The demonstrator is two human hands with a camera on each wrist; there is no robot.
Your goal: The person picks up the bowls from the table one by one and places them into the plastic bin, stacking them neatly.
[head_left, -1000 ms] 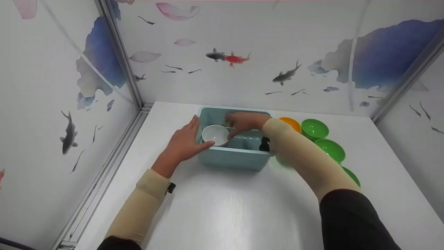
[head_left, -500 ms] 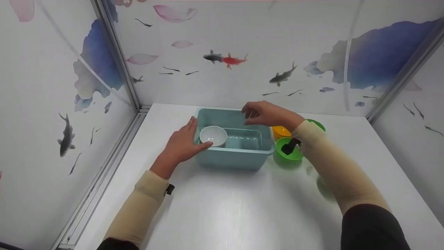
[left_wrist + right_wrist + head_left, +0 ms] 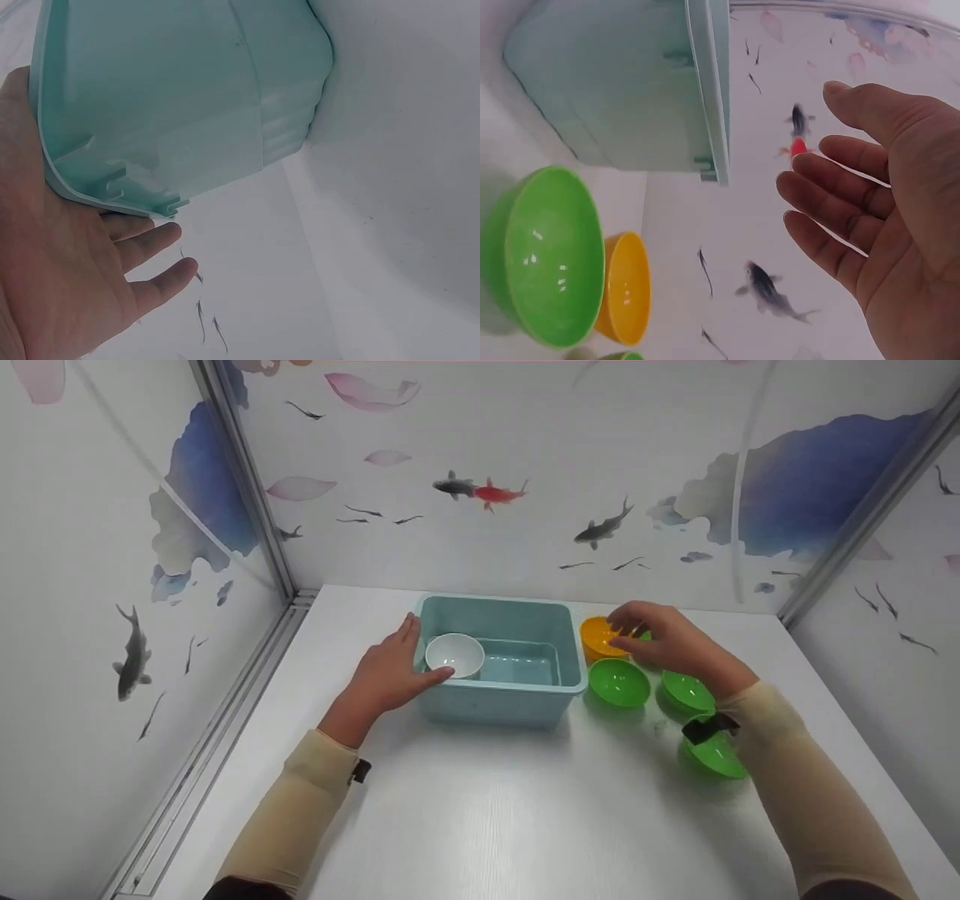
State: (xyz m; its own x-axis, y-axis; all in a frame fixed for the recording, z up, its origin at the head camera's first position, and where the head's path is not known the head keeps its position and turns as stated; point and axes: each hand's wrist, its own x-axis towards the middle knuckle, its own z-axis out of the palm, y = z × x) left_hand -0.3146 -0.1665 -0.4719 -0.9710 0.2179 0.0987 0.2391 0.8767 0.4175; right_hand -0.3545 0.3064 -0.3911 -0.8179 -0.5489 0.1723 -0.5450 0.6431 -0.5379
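Two bare hands at a pale blue bin (image 3: 491, 709) and a group of bowls on a white table (image 3: 480, 810). The left hand (image 3: 382, 671) is extended at the bin's near left corner, its fingers straight along the outer wall and its thumb reaching over the near rim; it touches the bin without gripping anything. Just beside the tip of that thumb, inside the bin, sits an upright white bowl (image 3: 454, 652) (whether thumb and bowl touch cannot be told). The right hand (image 3: 667, 641) hangs in the air to the right of the bin, palm turned toward it, fingers parted and gently bent, with nothing in its grasp. Under its fingertips in the head view stands an orange bowl (image 3: 596, 636), upright and close beside the bin; the right wrist view shows the hand apart from it. Nearer the person than these fingertips is a green bowl (image 3: 619, 682); a second green bowl (image 3: 686, 692) lies below the palm, and a third green bowl (image 3: 720, 757) is partly covered by the right wrist's black clip (image 3: 709, 728). A fourth green bowl (image 3: 647, 637) shows only in part behind the right fingers. Beige sleeves (image 3: 289, 802) cover both forearms.
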